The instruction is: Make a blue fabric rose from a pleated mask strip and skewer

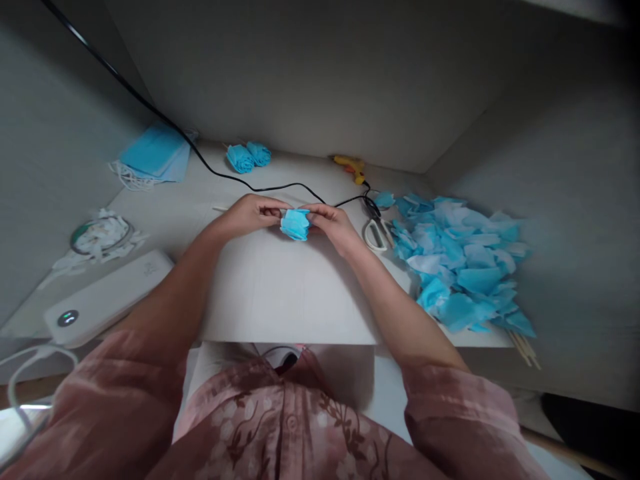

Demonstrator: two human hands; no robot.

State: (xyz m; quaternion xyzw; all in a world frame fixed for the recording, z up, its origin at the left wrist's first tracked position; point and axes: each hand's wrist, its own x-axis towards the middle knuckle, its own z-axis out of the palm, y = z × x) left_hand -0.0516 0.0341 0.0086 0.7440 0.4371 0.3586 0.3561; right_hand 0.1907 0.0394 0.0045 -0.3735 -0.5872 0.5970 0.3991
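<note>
A small blue flower-like bundle of layered pieces [295, 225] is held above the middle of the white table. My left hand [253, 215] pinches its left side, and my right hand [331, 221] grips its right side with closed fingers. A thin stick [220, 209] points out to the left beyond my left hand; whether it joins the bundle is hidden. Two finished-looking blue rolled flowers [241, 159] lie at the back of the table. To the right spreads a large pile of cut blue and white pieces [465, 257].
A yellow glue gun [351, 167] with a black cord [230, 177] lies at the back. White-handled scissors [375, 235] are right of my right hand. Blue masks [156, 152], white scraps [103, 235] and a white power bank [110, 297] sit left. Sticks [523, 350] poke over the front right edge.
</note>
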